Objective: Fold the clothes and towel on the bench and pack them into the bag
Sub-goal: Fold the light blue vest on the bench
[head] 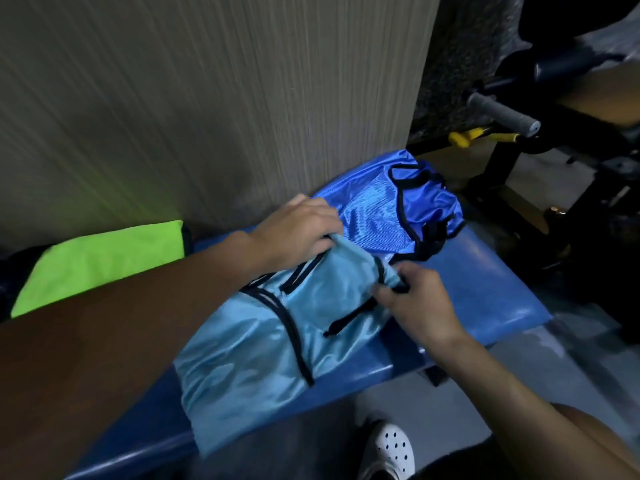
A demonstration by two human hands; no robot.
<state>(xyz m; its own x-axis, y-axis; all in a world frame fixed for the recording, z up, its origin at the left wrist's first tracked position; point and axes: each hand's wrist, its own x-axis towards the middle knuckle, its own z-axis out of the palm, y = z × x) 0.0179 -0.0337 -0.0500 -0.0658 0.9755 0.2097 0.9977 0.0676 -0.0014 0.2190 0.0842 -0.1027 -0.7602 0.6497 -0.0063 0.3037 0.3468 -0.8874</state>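
A blue padded worktop (491, 289) runs along a ribbed wall (207, 98) in a dim gym. On it, right in front of you, lies the pale-blue garment (249, 341), its long axis running from near-left to far-right. Both hands are at its far end. Your left hand (298, 230) grips the upper corner, and your right hand (419, 306) pinches the dark-trimmed edge opposite. The fold probably comes back toward you.

Count two blue pieces, the second being the royal-blue garment (374, 216) just beyond. There is also one green cloth (104, 261) far left, which may be a towel or a bag.
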